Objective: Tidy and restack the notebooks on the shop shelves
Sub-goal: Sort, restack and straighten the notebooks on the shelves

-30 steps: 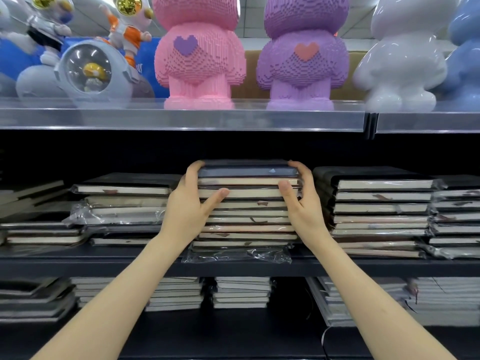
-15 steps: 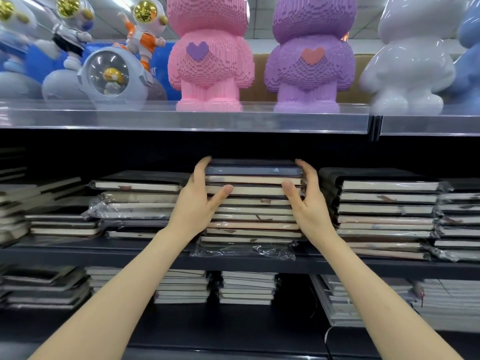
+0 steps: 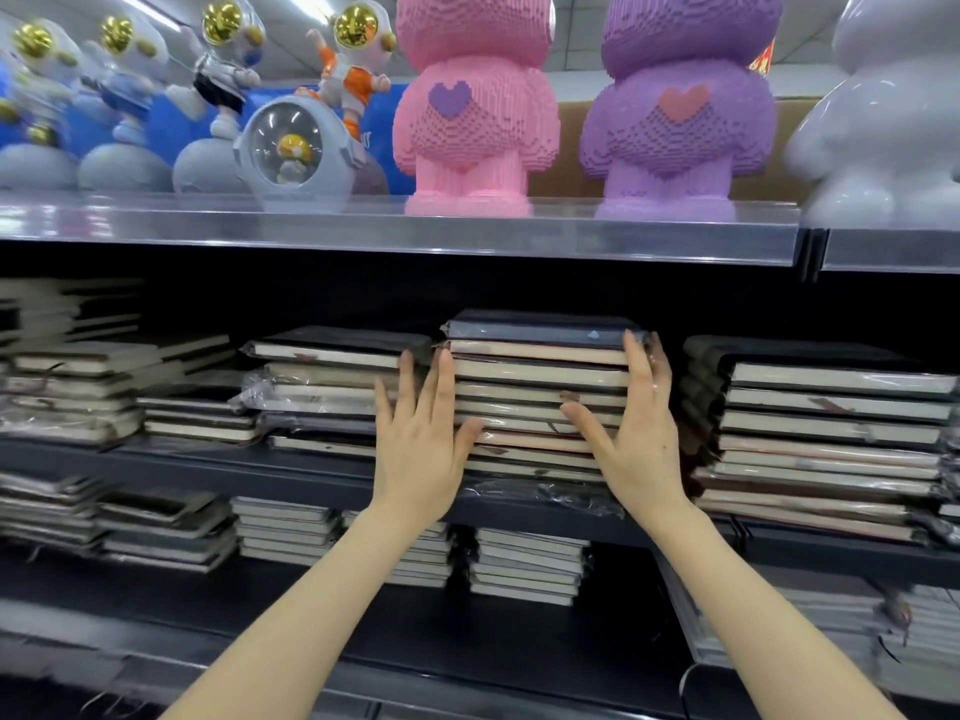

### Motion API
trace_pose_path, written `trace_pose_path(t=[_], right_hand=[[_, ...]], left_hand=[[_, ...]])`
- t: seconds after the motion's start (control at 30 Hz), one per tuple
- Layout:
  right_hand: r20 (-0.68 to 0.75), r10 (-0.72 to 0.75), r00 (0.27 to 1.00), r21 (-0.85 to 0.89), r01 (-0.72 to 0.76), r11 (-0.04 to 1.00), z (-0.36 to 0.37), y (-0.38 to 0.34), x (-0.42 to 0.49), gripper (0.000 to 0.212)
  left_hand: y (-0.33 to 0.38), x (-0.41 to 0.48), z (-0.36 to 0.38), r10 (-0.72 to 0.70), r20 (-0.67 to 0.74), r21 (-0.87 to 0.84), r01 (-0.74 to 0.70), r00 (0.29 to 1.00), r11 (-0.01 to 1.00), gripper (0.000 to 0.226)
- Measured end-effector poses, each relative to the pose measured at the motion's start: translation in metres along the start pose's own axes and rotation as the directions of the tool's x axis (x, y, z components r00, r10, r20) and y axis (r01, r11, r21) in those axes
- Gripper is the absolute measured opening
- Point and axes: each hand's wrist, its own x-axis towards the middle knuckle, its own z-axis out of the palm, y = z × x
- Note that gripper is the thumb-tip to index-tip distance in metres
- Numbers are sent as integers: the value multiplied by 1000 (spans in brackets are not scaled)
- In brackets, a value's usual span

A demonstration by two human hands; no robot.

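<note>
**Head view.** Centre stack of notebooks (image 3: 540, 402) on the mid shelf (image 3: 311, 467), directly below & slightly right of the pink brick figure (image 3: 470, 111). It holds approx. ten books, page edges facing out, dark cover on top.

**Handling (judged, not measured).**
- The covers look stiff, so each book should keep flat.
- As a block the stack is prob. heavy for one hand.
- Several books wear clear film, which is slick, so layers may slide over one another if pushed high up.
- A loose film wrap (image 3: 540, 493) lies under the stack's front edge and could drag w/ it.
- Best hold: both flanks, low to mid height, palms facing in, w/ thumbs on the page edges to square the front.

**Left hand** (image 3: 421, 449), below the figure's base. The forearm reaches up from lower left, palm toward the stack's left flank. Fingers (image 3: 408, 376) are straight & spread, thumb tip at the page edges. Whether the fingers touch the flank cannot be told (motion blur).

**Right hand** (image 3: 636, 433), below & right of the figure. Fingers (image 3: 635, 356) are straight, close together, laid up the right flank to the top book, w/ the thumb splayed onto the front.

Neither hand curls round anything. A lower neighbour stack (image 3: 332, 387) sits below-left of the figure, just beside the left hand.
</note>
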Motion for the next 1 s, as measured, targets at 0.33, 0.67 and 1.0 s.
trace_pose_path(t=[0.33, 0.67, 1.0], right_hand=[[-18, -19, 1000, 23, 19, 1000, 9, 2, 1, 79], [-145, -65, 987, -205, 34, 978, 3, -2, -3, 74], [-177, -515, 839, -531, 359, 768, 94, -93, -9, 36]], left_hand=[[-4, 3, 19, 11, -56, -7, -12, 998, 1000, 67], [-25, -12, -19, 29, -102, -49, -34, 994, 998, 59], [-158, 2, -59, -234, -240, -128, 208, 942, 970, 54]])
